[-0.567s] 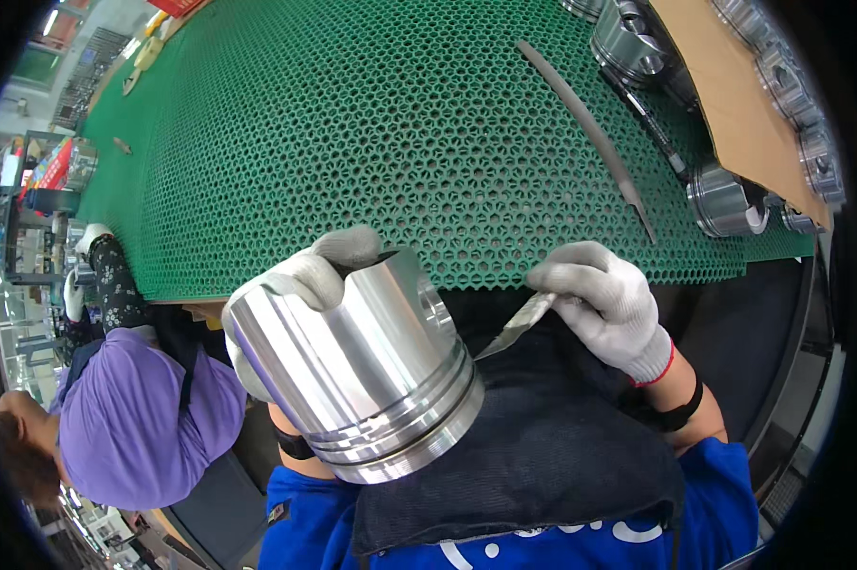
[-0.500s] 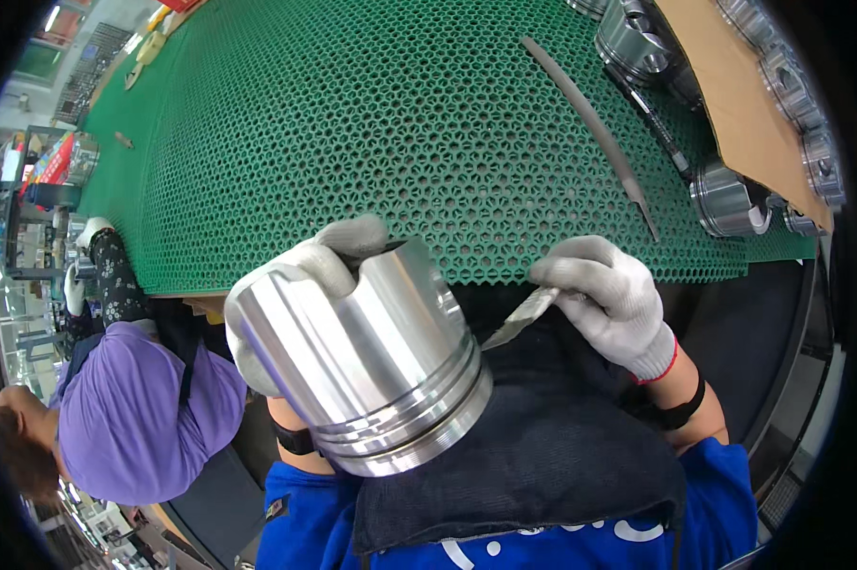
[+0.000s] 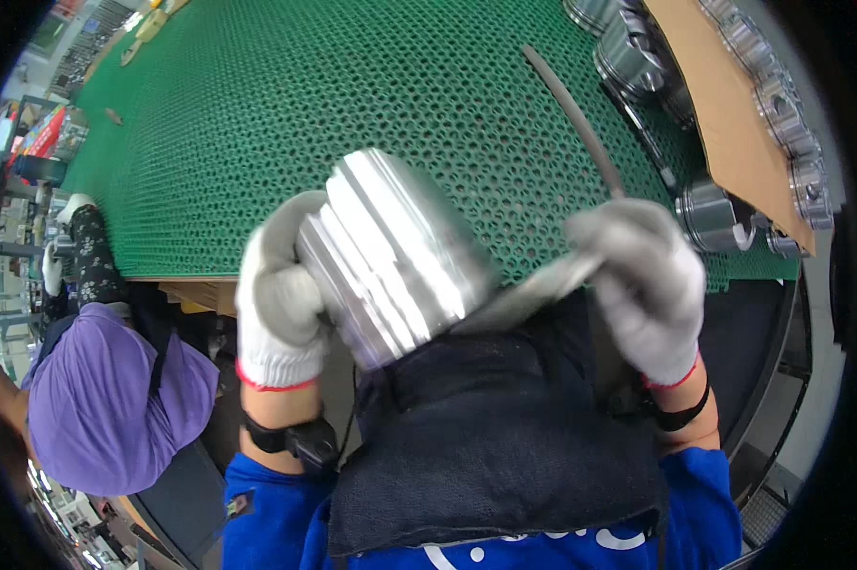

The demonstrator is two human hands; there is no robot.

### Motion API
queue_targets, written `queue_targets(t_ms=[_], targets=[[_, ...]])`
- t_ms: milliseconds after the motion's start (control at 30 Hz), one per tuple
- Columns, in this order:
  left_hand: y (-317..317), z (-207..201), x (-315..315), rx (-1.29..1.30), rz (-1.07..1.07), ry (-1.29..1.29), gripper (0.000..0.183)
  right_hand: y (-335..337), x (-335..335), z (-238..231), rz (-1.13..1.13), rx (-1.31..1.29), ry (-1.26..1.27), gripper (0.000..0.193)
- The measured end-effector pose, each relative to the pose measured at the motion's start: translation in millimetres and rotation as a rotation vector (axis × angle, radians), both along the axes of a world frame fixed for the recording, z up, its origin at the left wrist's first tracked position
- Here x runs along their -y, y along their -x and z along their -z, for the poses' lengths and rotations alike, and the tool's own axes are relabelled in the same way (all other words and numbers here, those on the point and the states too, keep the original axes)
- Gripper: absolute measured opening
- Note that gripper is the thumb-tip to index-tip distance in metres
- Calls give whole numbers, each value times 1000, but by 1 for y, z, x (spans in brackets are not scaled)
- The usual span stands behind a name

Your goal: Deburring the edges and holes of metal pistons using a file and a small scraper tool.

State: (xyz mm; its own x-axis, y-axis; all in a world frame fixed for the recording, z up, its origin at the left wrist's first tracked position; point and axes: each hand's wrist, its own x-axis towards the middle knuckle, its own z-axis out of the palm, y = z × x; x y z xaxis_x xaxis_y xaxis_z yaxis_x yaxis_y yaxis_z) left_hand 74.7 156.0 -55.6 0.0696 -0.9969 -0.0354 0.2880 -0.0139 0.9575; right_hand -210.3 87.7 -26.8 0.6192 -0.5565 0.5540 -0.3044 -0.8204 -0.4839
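A shiny metal piston is tilted above the mat's near edge, smeared by motion. My gloved left hand is closed on its left side, where the ring grooves seem to lie. From the right, my gloved right hand pinches a flat, greyish strip. The strip's far end reaches the piston's lower right edge; blur hides whether they touch, and its exact kind cannot be made out. Below both hands hangs my dark apron.
Green perforated matting covers the bench. A long half-round file and a black-handled tool lie on the right, near several pistons and a cardboard sheet. A person in purple works at the left.
The piston has turned over in my left hand and moved up over the mat, its grooved end now leftward. My right hand has shifted slightly right and up with the strip.
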Motion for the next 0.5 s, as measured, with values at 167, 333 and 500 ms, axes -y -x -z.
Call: queue_targets(t_ms=[167, 333, 500], targets=[[44, 4, -20, -1260, 2, -79, 47, 14, -5, 12, 299, -15, -115, 27], [50, -9, -26, -1111, -1, 88, 62, -4, -5, 5, 217, 25, 83, 32], [49, -3, -28, -1095, 134, 256, 112, -16, 4, -1, 195, -25, 223, 32]])
